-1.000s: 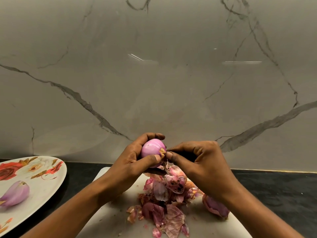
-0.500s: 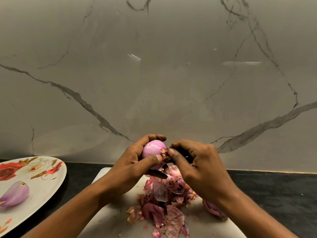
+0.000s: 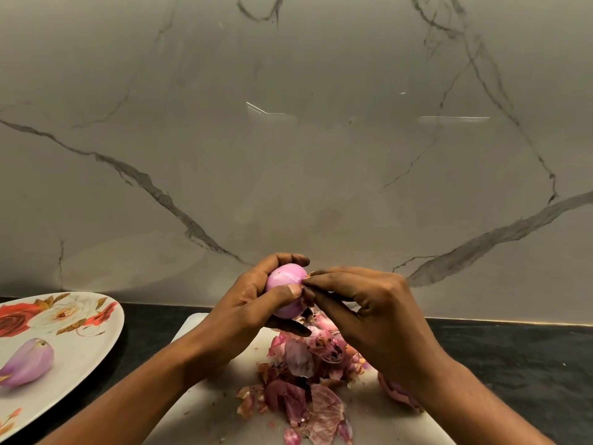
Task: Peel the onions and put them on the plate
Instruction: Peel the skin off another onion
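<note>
1. We hold a peeled onion (image 3: 285,284) in our left hand (image 3: 244,316), raised above the white cutting board (image 3: 385,422) and clear of it.
2. The left fingers (image 3: 288,259) curl over the top of the onion. The thumb presses across its near side and the lower fingers wrap beneath it, so its pink, glossy flesh shows between them.
3. Our right hand (image 3: 378,316) meets the onion at its right end. There the thumb and forefinger close in a pinch on a scrap of dry skin (image 3: 307,275), and the other fingers fold in behind.
4. We cannot tell whether that hand also holds something dark under its fingers.
5. A pile of peels (image 3: 308,374), pink and papery brown, lies on the board directly below both hands.
6. An unpeeled onion (image 3: 394,391) sits on the board just right of the pile, partly hidden by our right wrist.
7. The floral plate (image 3: 80,354) rests on the black counter (image 3: 513,364), well to the left of the board. One peeled onion piece (image 3: 27,364) lies on it, near its front.
8. A veined marble wall (image 3: 288,155) rises behind the counter.
</note>
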Available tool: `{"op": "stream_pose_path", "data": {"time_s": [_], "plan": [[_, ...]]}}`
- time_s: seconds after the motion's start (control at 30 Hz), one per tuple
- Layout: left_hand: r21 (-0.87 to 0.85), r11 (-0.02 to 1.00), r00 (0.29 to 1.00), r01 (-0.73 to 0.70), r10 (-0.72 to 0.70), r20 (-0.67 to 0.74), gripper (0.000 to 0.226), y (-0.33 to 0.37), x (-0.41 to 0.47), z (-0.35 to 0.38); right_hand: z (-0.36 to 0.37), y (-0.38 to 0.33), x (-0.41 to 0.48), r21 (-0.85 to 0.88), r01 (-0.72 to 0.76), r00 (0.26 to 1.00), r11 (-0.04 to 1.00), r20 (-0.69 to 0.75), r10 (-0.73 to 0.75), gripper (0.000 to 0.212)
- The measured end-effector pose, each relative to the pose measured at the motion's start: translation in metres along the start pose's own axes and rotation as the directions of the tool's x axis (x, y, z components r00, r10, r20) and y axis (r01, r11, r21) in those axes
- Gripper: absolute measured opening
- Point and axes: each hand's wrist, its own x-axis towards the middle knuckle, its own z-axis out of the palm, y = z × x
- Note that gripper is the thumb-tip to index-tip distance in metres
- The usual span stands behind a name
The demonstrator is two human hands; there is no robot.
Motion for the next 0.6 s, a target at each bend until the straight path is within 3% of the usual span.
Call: {"op": "stream_pose_path", "data": {"time_s": [0.27,0.4,0.5,0.6], "plan": [[-0.016,1.000,1.000,-0.012,0.012,-0.011,0.043,0.0000,-0.0012,0.0035,0.0059,-0.0017,-0.0005,-0.202,0.056,0.998,0.978,0.046,-0.047,0.026],[-0.116,0.993,1.000,0.011,-0.013,-0.014,0.038,-0.0024,-0.0007,0.0073,0.0048,-0.0020,-0.0005,-0.211,0.054,0.998,0.976,0.030,-0.049,0.023],[-0.303,0.952,0.994,0.045,-0.074,-0.086,0.035,-0.0001,0.0043,0.0051,0.0043,-0.0028,-0.0015,-0.148,0.048,0.999,0.988,-0.001,-0.048,0.020],[-0.365,0.931,0.990,-0.001,-0.049,-0.129,0.034,0.0035,0.0071,-0.0002,0.0062,-0.0057,-0.0015,-0.095,0.056,0.997,0.994,-0.050,-0.061,0.019]]}}
